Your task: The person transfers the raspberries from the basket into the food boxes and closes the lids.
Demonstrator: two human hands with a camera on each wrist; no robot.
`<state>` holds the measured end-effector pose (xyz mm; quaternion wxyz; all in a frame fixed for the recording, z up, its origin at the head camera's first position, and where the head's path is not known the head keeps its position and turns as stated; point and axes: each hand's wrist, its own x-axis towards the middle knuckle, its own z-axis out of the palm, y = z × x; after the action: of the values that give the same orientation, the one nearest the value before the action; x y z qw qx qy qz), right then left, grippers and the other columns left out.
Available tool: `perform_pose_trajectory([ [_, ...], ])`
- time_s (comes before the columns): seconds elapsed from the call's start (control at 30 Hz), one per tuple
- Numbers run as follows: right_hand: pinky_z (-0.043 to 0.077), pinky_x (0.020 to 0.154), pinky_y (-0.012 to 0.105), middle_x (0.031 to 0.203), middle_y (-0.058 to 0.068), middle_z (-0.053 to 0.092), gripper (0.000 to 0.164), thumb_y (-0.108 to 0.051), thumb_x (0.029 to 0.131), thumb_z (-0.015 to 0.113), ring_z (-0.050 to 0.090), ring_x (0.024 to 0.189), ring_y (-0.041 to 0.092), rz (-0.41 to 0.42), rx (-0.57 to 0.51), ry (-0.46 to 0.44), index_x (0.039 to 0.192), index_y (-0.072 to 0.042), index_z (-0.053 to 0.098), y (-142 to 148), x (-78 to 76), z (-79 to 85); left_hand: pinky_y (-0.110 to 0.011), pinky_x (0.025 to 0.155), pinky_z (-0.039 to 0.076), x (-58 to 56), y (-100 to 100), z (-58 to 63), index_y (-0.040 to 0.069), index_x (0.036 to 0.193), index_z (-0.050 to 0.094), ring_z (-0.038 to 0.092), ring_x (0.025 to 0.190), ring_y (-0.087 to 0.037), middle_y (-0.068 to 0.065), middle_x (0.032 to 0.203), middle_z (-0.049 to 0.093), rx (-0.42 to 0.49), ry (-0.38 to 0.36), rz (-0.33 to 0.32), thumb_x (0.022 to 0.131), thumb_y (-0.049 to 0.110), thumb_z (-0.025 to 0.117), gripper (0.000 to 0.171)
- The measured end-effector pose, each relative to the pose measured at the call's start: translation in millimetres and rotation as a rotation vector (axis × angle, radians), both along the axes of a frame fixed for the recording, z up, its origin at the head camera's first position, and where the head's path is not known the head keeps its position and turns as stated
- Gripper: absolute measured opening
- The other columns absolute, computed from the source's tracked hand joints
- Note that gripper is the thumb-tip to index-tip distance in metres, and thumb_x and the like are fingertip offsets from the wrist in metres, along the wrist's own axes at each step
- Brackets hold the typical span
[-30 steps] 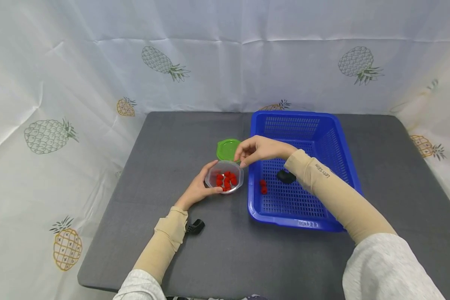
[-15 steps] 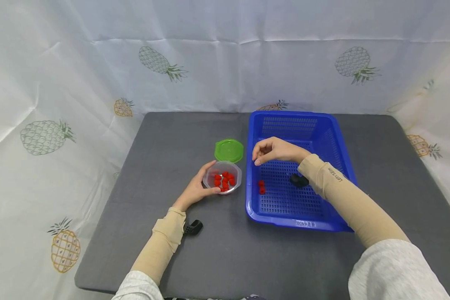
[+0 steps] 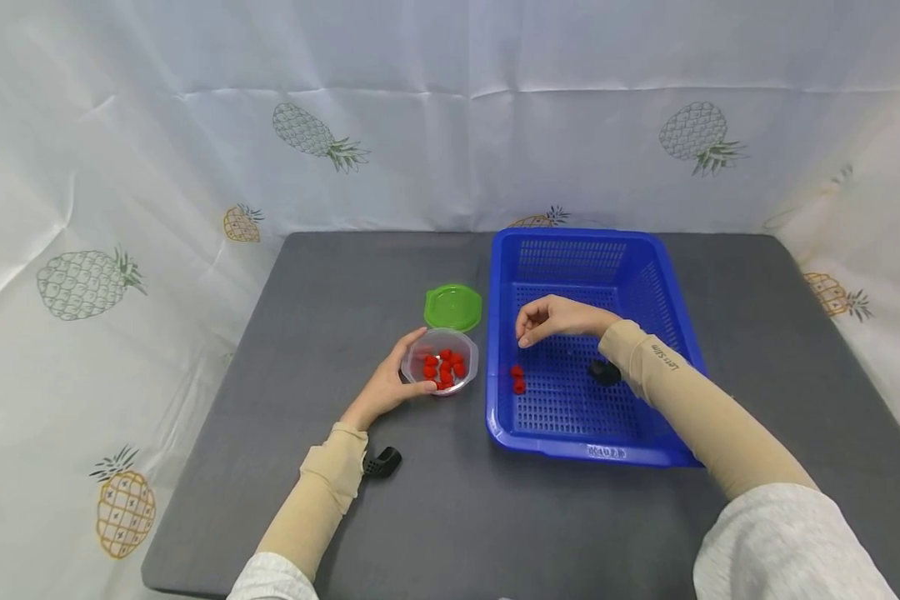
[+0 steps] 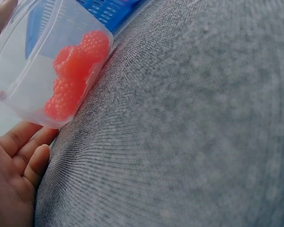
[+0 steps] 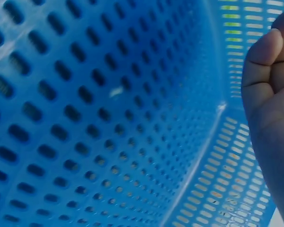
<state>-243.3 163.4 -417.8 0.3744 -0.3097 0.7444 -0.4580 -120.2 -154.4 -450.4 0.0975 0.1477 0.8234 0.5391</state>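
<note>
My left hand point(image 3: 382, 385) grips a clear plastic tub point(image 3: 412, 354), thumb on the near side and fingers round the left. Several red raspberries point(image 3: 446, 373) lie in it; the left wrist view shows these raspberries point(image 4: 68, 78) through the tub wall. Over the blue basket point(image 3: 498, 425) hangs my right hand point(image 3: 558, 318), fingers bent, with a gap between thumb and forefinger and nothing visible in it. Just below its fingertips, two raspberries point(image 3: 519, 387) sit on the basket floor near the left wall. In the right wrist view, part of the right hand point(image 5: 272, 85) shows beside the perforated wall.
A green lid point(image 3: 453, 307) lies flat on the grey table point(image 3: 330, 325) behind the tub. Black wrist devices point(image 3: 383, 462) stick out below both forearms. A white pineapple-print curtain point(image 3: 420, 167) borders the table's back. The basket's raised walls surround the right hand's area.
My right hand has moved from above the tub's right rim to the right, over the basket, then lowered towards the two raspberries. My left hand keeps its hold on the tub.
</note>
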Motion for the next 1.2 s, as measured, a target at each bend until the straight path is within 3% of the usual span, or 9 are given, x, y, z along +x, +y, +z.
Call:
perform_pose_trajectory([
  [0.3,0.044,0.071,0.026,0.076,-0.005,0.06,0.03,-0.012,0.081,0.07,0.052,0.069,0.006,0.068,0.132,-0.023,0.102,0.006,0.06,-6,3.4,-14.0,-0.055,0.11,0.024,-0.6,0,-2.8,0.017,0.147,0.026,0.041,0.132,-0.032,-0.017,0.137,0.05,0.002,0.004,0.003,0.079,0.014,0.074,0.083],
  [0.47,0.044,0.071,0.024,0.076,-0.005,0.059,0.03,-0.012,0.081,0.069,0.053,0.07,0.005,0.09,0.152,-0.054,0.104,0.005,0.059,-6,4.4,-21.4,-0.055,0.11,0.024,-0.8,0,-2.8,0.016,0.146,0.027,0.042,0.131,-0.032,-0.017,0.136,0.05,0.006,0.011,0.003,0.078,0.013,0.074,0.083],
  [0.77,0.041,0.065,0.02,0.071,-0.006,0.055,0.025,-0.016,0.08,0.071,0.048,0.066,0.006,0.149,0.23,0.063,0.098,-0.001,0.062,-13,5.9,-28.9,-0.055,0.11,0.024,-1.1,-1,-1.7,0.014,0.146,0.026,0.042,0.13,-0.033,-0.019,0.136,0.05,0.005,0.012,0.0,0.079,0.012,0.073,0.083],
  [1.2,0.037,0.062,0.02,0.07,-0.006,0.052,0.023,-0.019,0.078,0.073,0.044,0.065,0.006,0.14,0.26,0.118,0.094,-0.005,0.065,-12,7.9,-27.9,-0.054,0.11,0.025,-3.3,0,-2.1,0.016,0.147,0.026,0.041,0.131,-0.032,-0.018,0.136,0.05,-0.006,0.011,0.0,0.079,0.014,0.074,0.083],
])
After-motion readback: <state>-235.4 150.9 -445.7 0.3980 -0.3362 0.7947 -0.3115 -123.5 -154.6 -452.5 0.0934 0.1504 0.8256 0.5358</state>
